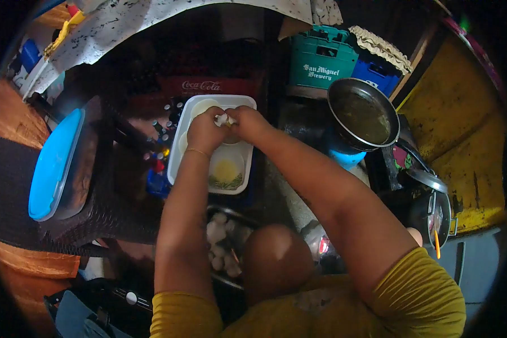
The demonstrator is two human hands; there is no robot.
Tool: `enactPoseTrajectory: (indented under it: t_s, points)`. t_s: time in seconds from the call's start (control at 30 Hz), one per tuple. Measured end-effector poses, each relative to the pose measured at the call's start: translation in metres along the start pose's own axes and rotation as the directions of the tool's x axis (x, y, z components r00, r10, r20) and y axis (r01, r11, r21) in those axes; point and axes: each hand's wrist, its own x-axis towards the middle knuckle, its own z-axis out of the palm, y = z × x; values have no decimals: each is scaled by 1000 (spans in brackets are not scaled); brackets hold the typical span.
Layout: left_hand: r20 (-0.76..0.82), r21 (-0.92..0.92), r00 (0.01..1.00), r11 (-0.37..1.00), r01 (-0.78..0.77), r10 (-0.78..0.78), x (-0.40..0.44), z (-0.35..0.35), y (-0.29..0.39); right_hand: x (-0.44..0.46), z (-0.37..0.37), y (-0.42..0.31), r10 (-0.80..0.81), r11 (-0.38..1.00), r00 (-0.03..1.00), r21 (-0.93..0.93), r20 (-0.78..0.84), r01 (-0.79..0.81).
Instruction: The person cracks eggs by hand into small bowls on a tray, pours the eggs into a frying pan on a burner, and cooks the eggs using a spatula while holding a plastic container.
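Both my hands meet over the far part of a white rectangular tub [173,163]. My left hand [206,130] and my right hand [249,124] have their fingers closed around a small whitish piece [225,119], held between them. Its exact shape is partly hidden by the fingers. Below them, in the near end of the tub, sits a clear container [226,169] with something yellowish and green bits. Part of another pale round container [205,106] shows at the tub's far left, partly covered by my left hand.
A pan of dark liquid [363,115] sits on the right, its handle pointing toward me. Beyond are a green crate [323,59] and a red crate [208,85]. Bottles [162,129] stand left of the tub. A blue-lidded container [56,163] is farther left; a tray of pale round pieces [224,239] is nearer.
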Motion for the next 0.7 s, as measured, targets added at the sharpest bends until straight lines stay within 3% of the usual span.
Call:
enactPoseTrajectory:
  t_s: [0.13,0.27,0.47,0.53,0.6,0.7]
  points:
    - [3,128,1000,992,15,-15,0,-1,-1,-2,4,1,-72,996,996,-50,-56,70]
    - [-7,194,1000,981,6,-5,-1,-1,3,1,0,-3,-65,996,998,-67,14,65]
    - [-185,450,969,891,-67,166,-7,6,2,-1,-6,-4,-125,977,992,-177,0,123]
    - [-270,563,917,821,-97,294,-7,8,-1,-3,-11,-7,-155,966,988,-213,-21,148]
    - [-291,592,901,800,-96,322,-11,6,3,-4,-17,-5,-249,936,968,-260,-14,237]
    - [-314,620,881,780,-92,353,-10,5,5,-7,-23,-12,-238,920,971,-324,-7,223]
